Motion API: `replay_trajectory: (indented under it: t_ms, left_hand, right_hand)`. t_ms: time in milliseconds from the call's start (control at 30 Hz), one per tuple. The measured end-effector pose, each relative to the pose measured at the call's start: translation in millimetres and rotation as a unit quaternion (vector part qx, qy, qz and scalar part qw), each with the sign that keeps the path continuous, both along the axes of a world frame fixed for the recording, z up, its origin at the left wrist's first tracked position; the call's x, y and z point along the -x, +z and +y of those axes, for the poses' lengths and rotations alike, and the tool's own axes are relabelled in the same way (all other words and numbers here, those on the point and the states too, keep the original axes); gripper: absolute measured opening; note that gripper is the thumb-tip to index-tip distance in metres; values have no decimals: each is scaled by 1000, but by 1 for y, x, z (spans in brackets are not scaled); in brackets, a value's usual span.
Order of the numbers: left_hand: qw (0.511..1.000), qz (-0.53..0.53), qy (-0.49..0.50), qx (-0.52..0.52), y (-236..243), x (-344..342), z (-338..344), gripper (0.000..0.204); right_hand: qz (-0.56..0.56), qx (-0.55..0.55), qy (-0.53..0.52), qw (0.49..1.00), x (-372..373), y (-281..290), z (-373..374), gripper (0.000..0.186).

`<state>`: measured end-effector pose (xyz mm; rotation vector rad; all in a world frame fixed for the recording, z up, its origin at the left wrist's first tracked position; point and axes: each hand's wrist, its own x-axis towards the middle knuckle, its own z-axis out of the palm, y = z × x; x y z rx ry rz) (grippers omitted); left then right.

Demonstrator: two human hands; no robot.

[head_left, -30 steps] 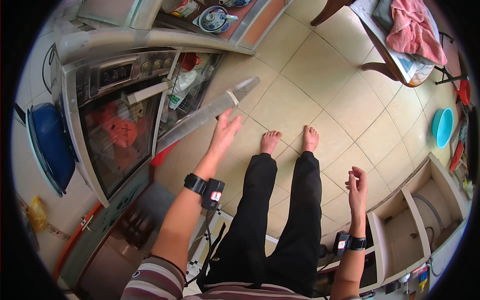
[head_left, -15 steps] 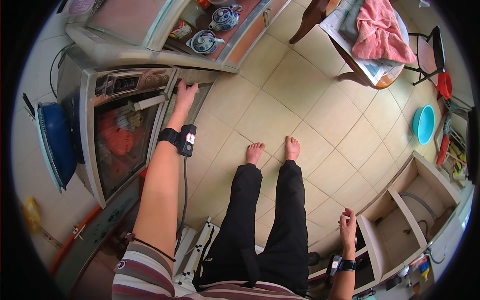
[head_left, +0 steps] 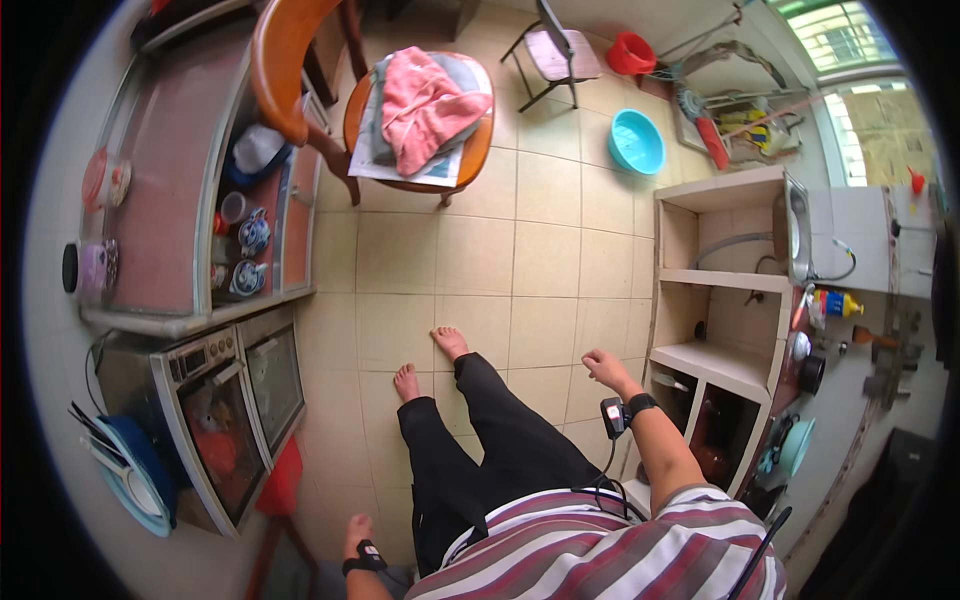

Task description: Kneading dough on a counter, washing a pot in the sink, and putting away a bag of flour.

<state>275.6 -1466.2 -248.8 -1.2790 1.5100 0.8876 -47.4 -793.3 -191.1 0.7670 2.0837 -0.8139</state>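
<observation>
My left hand (head_left: pixel 357 532) hangs low beside my left leg, near a red object (head_left: pixel 281 480) standing next to a metal cabinet. Its fingers are too small and foreshortened to read. Out over the tiled floor, my right hand (head_left: pixel 607 368) is held forward with loosely curled fingers and nothing showing in them. Nearest to it is an open-fronted counter unit (head_left: pixel 707 355) on the right. The metal cabinet (head_left: pixel 213 430) at the left has a glass door, knobs and a second panel beside it; both fronts look closed. Each wrist wears a black strap with a small device.
A wooden chair (head_left: pixel 468 160) holds a pink towel (head_left: pixel 425 110). Beyond stand a folding chair (head_left: pixel 560 65), a turquoise basin (head_left: pixel 636 142) and a red bucket (head_left: pixel 630 54). A sideboard (head_left: pixel 165 190) with teapots (head_left: pixel 250 277) lines the left. A sink (head_left: pixel 797 230) is at the right.
My left hand has left the metal cabinet's front and dropped to my side. The view has turned rightward, and my legs have shifted. My right hand has swung forward, its fingers more curled.
</observation>
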Motion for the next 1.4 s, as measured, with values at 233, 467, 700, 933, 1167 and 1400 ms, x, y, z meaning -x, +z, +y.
replay_trajectory:
  t_ms: [233,467,700,933,1167,1400]
  left_hand:
    - [995,-21,-67,-65,34,117,-4,31]
    - [912,366,-170,-73,-19,374,-9,33]
    - [864,338,-346,-137,21,478,56,30]
    - [779,108,-549,-284,14,462,93,23]
    - [574,103,-776,-239,-33,468,264,22]
    - [362,150,-897,-206,13,251,582,20]
  right_hand:
    - [88,8,-187,978,-49,39,25,31]
    - [150,-8,-352,924,-211,75,-9,32]
    - [39,-46,-555,830,-468,61,-127,20]
    - [13,-110,-708,697,-630,18,-299,21]
    - [34,-93,-817,568,-678,22,-420,24]
    - [19,-55,-964,260,-671,55,-564,27]
